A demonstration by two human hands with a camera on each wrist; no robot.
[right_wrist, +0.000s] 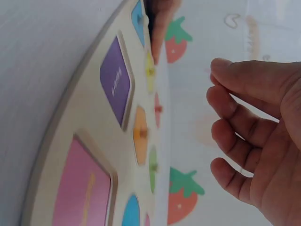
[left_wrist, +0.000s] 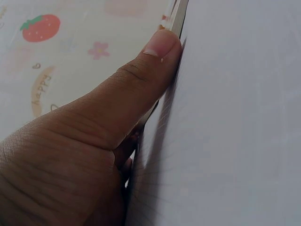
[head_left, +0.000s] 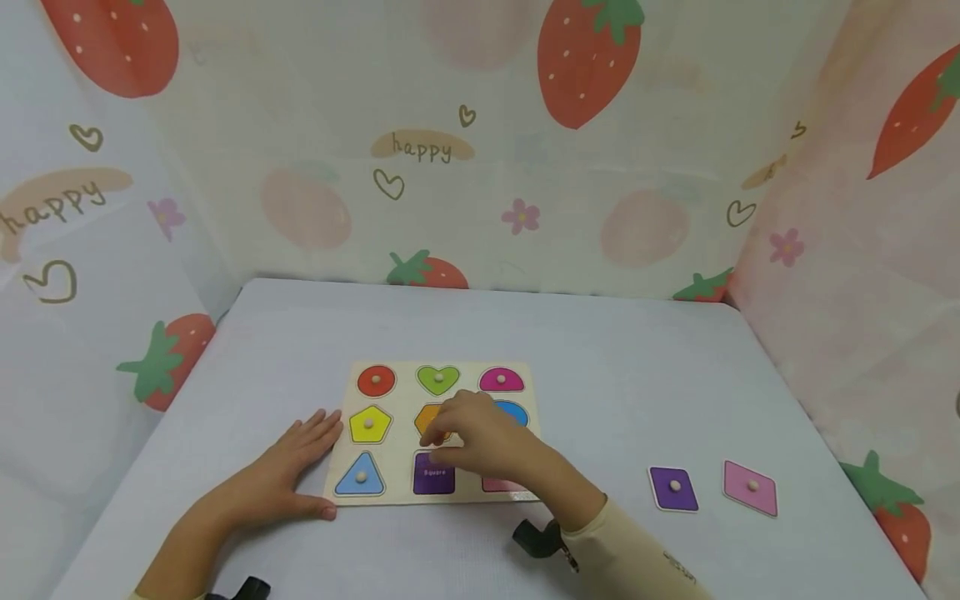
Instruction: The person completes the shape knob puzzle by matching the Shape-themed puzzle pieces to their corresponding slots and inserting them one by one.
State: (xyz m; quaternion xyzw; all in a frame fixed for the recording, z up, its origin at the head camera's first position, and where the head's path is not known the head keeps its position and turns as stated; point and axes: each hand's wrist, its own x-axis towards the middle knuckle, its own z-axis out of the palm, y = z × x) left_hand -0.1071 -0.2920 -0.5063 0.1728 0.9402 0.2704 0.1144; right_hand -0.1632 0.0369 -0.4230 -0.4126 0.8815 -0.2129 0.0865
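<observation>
A wooden shape puzzle board [head_left: 398, 479] lies flat on the table. My left hand [head_left: 281, 471] rests at its left edge, fingers straight, with the thumb [left_wrist: 141, 70] against the board's side. Over the middle of the board hovers my right hand [head_left: 483, 429], fingers loosely bent and nothing between them. Below its fingertips are the orange hexagon piece [right_wrist: 140, 135] and the purple recess [head_left: 433, 477] printed "Square". The pink recess [right_wrist: 81, 188] is partly hidden by my right wrist in the head view. Red, green, magenta, yellow and blue knobbed pieces sit in other recesses.
Right of the board, a purple square piece [head_left: 673, 488] and a pink rectangle piece [head_left: 751, 487] lie on the white table [head_left: 600, 358], knobs up. Strawberry-print cloth [head_left: 555, 167] hangs behind and at both sides.
</observation>
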